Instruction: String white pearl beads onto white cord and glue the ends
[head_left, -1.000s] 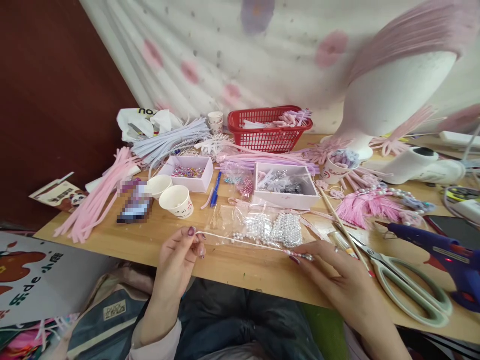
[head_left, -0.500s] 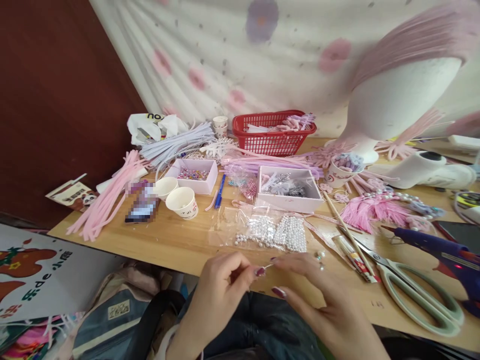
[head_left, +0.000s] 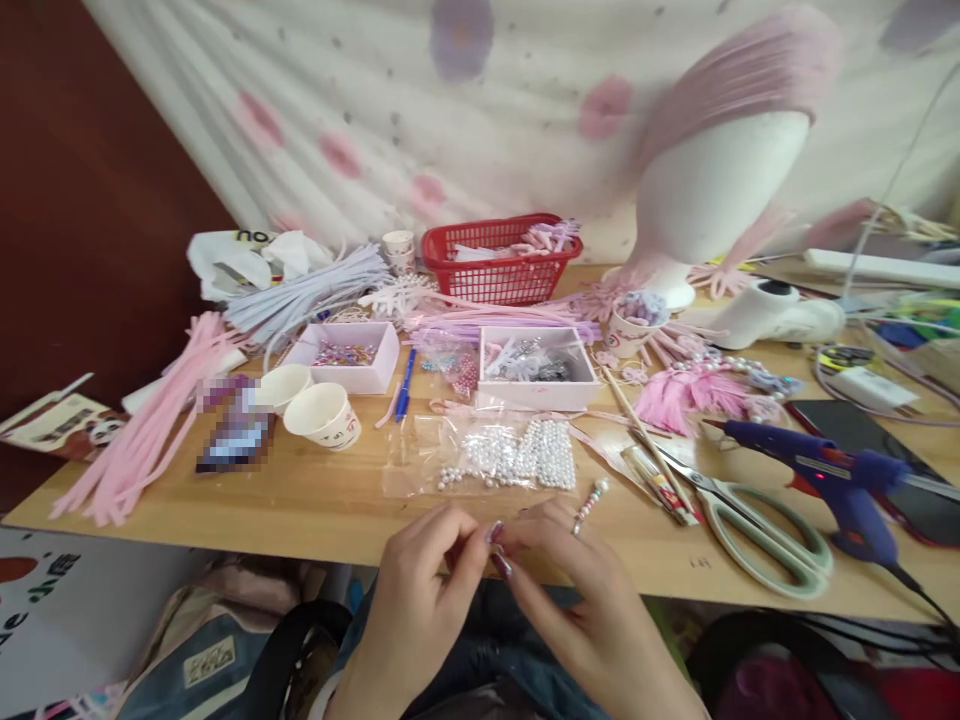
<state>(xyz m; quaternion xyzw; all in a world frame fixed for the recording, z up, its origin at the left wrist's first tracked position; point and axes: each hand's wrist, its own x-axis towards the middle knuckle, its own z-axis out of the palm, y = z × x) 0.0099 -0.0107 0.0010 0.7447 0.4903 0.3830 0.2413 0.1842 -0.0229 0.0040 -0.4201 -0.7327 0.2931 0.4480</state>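
My left hand and my right hand meet at the near edge of the wooden table, fingertips pinched together. Between them runs a thin white pipe cleaner whose beaded end sticks up past my right fingers, strung with pearls and pink beads. Just beyond my hands lies a clear bag of white pearls.
Pale green scissors and a blue glue gun lie to the right. Two paper cups, pink bead boxes, a red basket, pink pipe cleaners and a white mannequin head crowd the back.
My hands, once spread apart stretching the pipe cleaner, have come together at the table edge. The beaded end now points up beside my right hand. The camera swung right.
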